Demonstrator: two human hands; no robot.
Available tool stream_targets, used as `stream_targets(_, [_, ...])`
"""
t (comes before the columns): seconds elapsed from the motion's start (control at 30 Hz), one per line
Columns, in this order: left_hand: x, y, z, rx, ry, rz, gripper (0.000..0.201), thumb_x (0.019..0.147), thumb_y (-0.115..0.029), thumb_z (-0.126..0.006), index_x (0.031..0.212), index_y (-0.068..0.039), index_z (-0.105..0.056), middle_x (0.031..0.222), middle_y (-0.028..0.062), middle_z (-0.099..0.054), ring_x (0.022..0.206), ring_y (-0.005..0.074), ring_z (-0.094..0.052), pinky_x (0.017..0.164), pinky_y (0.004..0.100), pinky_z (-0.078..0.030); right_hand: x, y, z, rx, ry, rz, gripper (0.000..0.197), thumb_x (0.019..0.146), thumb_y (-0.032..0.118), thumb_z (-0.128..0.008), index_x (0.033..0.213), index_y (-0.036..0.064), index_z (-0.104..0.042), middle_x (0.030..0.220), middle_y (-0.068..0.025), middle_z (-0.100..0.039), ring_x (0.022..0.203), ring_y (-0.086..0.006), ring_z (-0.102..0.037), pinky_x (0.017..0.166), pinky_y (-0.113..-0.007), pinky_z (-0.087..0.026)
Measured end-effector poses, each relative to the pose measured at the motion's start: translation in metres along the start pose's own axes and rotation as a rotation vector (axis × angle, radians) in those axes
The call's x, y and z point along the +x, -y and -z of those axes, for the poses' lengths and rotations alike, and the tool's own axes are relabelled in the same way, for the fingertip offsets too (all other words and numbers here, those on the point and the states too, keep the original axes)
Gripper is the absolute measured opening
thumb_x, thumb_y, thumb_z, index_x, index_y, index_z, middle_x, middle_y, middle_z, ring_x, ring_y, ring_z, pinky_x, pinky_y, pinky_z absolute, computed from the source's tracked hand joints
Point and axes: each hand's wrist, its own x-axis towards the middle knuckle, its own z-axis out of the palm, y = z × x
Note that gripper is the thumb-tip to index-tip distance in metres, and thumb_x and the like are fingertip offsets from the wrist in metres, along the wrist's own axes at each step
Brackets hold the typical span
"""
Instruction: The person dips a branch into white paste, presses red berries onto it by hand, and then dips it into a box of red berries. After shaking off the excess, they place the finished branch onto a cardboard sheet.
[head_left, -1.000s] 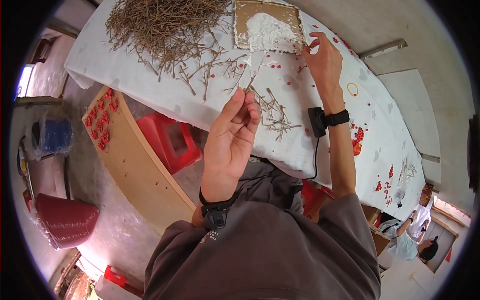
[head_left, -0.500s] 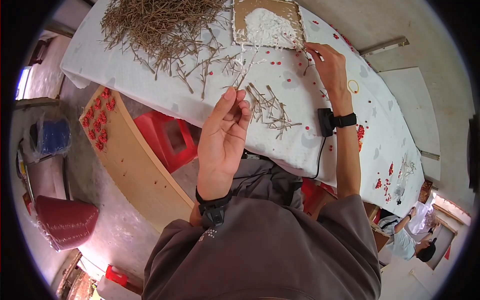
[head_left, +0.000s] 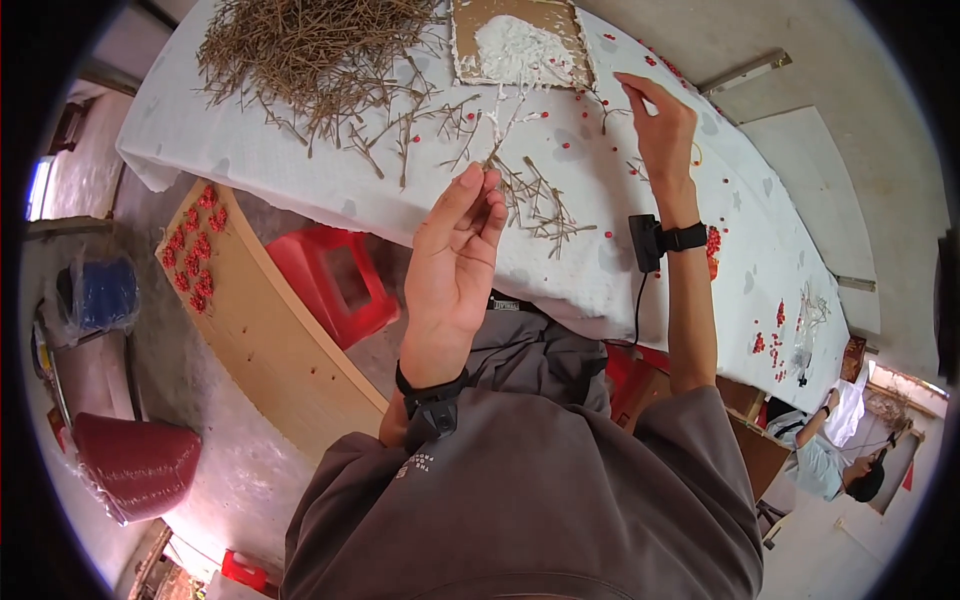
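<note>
My left hand (head_left: 455, 255) pinches the lower end of a thin brown forked twig (head_left: 494, 150) between thumb and fingertips. The twig's upper branches are coated in white paste and point toward a shallow cardboard tray (head_left: 465, 40) holding a mound of white paste (head_left: 520, 52). To the right of that tray, my right hand (head_left: 662, 130) hovers with thumb and index finger stretched out and slightly apart; nothing shows between them. Another small twig (head_left: 604, 118) sits by the tray's right corner, just left of those fingertips. Loose red berries (head_left: 567, 146) dot the white tablecloth.
A big heap of brown twigs (head_left: 310, 50) covers the far left of the table, with a smaller pile (head_left: 545, 210) nearer me. Red berry clusters (head_left: 200, 245) lie on a wooden board (head_left: 270, 330) beside a red stool (head_left: 335, 285). A co-worker (head_left: 825, 460) is at far right.
My right hand has moved right, away from the small twig by the tray, and its fingers have parted from it. My left hand has shifted slightly right and up, still holding its twig.
</note>
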Motion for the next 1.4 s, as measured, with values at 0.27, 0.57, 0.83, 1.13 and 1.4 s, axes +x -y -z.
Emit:
stream_targets(0.27, [-0.024,0.029,-0.005,0.258,0.121,-0.183,0.013,0.086,-0.001,-0.068,0.096,0.007,-0.067,0.093,0.0122,-0.069,0.083,0.0153,-0.064,0.079,0.0263,-0.053,-0.067,0.072,0.102,0.254,-0.385,-0.450,0.034,0.077,-0.001,-0.075,0.110,-0.0031,-0.067,0.087,-0.0081,-0.068,0.084,-0.0128,-0.065,0.080,-0.027,-0.054])
stream_targets(0.57, [-0.076,0.104,-0.006,0.647,0.484,-0.186,0.016,0.079,0.013,-0.069,0.093,0.006,-0.068,0.091,0.0168,-0.070,0.083,0.0205,-0.067,0.082,0.0294,-0.054,-0.285,0.170,0.210,0.176,-0.746,-0.993,0.030,0.093,0.004,-0.061,0.120,-0.0060,-0.060,0.109,-0.0167,-0.067,0.095,-0.0215,-0.068,0.083,-0.029,-0.055])
stream_targets(0.83, [-0.131,0.190,0.000,0.743,0.745,0.083,0.016,0.076,0.016,-0.071,0.089,0.007,-0.069,0.089,0.0156,-0.070,0.083,0.0180,-0.067,0.078,0.0275,-0.054,-0.379,0.236,0.248,0.163,-0.888,-1.155,0.035,0.095,0.005,-0.058,0.127,-0.0073,-0.055,0.121,-0.0177,-0.062,0.114,-0.0256,-0.060,0.096,-0.034,-0.050])
stream_targets(1.13, [-0.206,0.289,0.011,0.833,0.931,0.466,0.013,0.076,0.016,-0.071,0.087,0.008,-0.069,0.090,0.0148,-0.070,0.082,0.0168,-0.066,0.074,0.0266,-0.054,-0.367,0.218,0.274,0.765,-1.067,-0.945,0.046,0.092,0.021,-0.065,0.122,-0.0116,-0.055,0.128,-0.0284,-0.055,0.117,-0.0353,-0.058,0.096,-0.043,-0.051])
stream_targets(1.4, [-0.221,0.322,0.023,1.020,1.179,0.295,0.015,0.074,0.016,-0.071,0.086,0.008,-0.069,0.091,0.0177,-0.071,0.083,0.0201,-0.068,0.076,0.0275,-0.055,-0.375,0.205,0.311,0.848,-1.117,-1.053,0.031,0.093,0.015,-0.062,0.108,-0.0124,-0.064,0.114,-0.0295,-0.062,0.109,-0.0367,-0.062,0.096,-0.044,-0.050])
